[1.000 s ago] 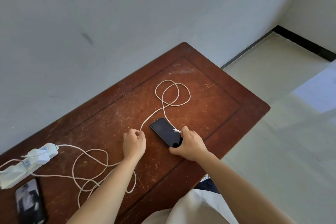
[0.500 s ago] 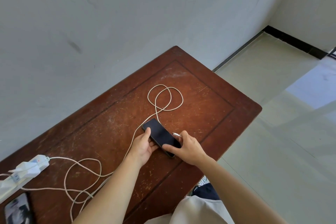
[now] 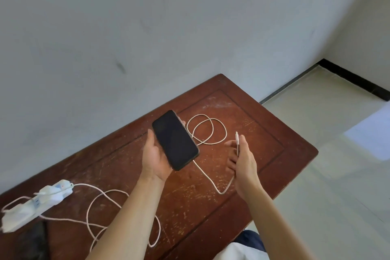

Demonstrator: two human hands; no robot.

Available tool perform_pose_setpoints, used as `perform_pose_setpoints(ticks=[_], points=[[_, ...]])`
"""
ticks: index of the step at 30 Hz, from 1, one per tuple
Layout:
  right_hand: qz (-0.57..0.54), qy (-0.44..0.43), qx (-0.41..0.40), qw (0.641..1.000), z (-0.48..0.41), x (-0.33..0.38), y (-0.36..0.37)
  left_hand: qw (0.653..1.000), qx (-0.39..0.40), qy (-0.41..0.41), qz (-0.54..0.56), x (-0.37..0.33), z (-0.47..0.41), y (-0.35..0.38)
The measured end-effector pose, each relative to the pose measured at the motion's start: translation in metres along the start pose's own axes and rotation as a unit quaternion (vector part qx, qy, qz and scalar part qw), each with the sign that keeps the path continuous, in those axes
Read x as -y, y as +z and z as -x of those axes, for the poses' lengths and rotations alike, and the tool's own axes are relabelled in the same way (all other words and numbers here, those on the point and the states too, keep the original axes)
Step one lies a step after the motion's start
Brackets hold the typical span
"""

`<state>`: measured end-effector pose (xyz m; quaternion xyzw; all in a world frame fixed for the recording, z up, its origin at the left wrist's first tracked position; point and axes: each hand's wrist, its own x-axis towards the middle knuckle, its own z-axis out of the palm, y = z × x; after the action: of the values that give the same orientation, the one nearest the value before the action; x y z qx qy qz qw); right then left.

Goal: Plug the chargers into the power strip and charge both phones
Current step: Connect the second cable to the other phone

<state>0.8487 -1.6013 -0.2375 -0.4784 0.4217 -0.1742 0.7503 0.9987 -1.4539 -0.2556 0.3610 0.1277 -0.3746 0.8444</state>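
A black phone (image 3: 175,139), screen dark, is held tilted above the table – its white braided cable (image 3: 207,131) unplugged, connector tip (image 3: 236,134) pointing up, loops lying behind it. At the left, the white power strip (image 3: 35,203) carries two plugged-in chargers (image 3: 49,191); a second dark phone (image 3: 31,240) lies just beside it.

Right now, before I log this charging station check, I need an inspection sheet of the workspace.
Surface: scratched reddish-brown wooden table, against the wall.
Job's things: black dark-screened phone lifted off the table; white power strip with white chargers plugged in; second dark phone beside it at the frame edge.
Clutter: nothing seen.
Hands: left hand holds the phone; right hand holds the cable's plug, not inserted.
Cables: white braided cable looped on the table.
Surroundings: grey wall, pale tiled floor.
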Motion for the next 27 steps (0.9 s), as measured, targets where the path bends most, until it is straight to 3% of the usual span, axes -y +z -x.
perform_pose_setpoints(ticks=[5,9,16,27], points=[[0.016,-0.057,0.08,0.995,0.025,0.013,0.01,0.99,0.05,-0.047,0.124,0.003,0.007,0.019],[0.08,-0.124,0.083,0.985,0.042,0.017,0.017,0.977,0.035,-0.059,0.202,-0.008,0.011,0.051],[0.119,-0.181,0.046,0.975,0.052,0.015,0.026,0.984,-0.051,-0.006,0.171,-0.006,0.01,0.076],[0.115,-0.188,0.044,0.974,0.055,0.023,0.03,0.989,-0.018,0.029,0.141,-0.005,0.016,0.077]])
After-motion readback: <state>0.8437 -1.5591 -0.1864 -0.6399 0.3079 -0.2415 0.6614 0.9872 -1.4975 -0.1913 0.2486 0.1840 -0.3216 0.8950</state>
